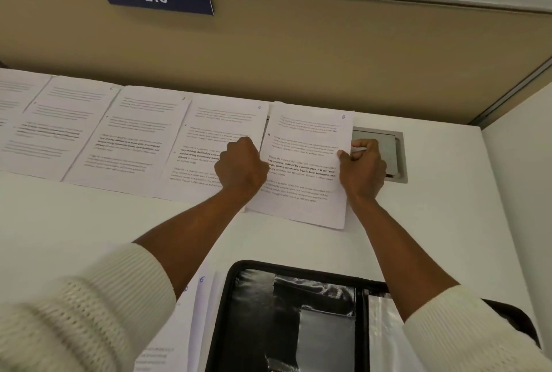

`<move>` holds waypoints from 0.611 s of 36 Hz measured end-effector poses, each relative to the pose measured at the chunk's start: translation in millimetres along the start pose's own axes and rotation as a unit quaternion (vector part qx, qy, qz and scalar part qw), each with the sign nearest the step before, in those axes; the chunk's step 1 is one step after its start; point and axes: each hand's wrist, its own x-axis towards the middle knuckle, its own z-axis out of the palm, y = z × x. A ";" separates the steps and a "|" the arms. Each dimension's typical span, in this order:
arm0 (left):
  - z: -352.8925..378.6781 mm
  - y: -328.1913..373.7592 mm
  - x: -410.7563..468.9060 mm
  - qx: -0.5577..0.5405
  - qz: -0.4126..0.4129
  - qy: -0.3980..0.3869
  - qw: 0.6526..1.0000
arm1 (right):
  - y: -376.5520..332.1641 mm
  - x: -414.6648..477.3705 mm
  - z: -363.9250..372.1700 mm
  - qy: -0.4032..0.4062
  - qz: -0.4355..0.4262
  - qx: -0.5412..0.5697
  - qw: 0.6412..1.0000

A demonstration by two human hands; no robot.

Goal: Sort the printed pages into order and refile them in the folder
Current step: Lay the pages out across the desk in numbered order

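Fingers (363, 144) of the right hand (363, 167) pinch the right edge of the page marked 6 (304, 162). The curled left hand (242, 162) grips its left edge. The page sits on the bench (89, 222), 12 o'clock of the open black folder (257, 306), with a row of pages (134, 132) toward 9 o'clock.

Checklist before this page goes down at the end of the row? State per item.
1. Grip of left hand on held page, left edge: ok.
2. Grip of right hand, right edge, thumb on top: ok.
3. Number on held page: cannot tell, handwritten 5 or 6.
4. Row order, page 3 then page 4, left to right: ok.
5. Flat landing spot: not ok, grey desk hatch lies under right hand.
6. State of folder: open, ok.
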 end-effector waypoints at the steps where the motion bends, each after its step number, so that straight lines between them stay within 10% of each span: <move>1: 1.4 -0.9 0.6 0.019 0.008 0.000 1.000 | 1.8 0.2 1.5 0.000 -0.014 -0.015 1.000; 22: 2.7 -3.8 -5.4 0.054 0.042 0.014 0.998 | 9.2 -2.8 11.9 0.021 -0.078 -0.088 0.993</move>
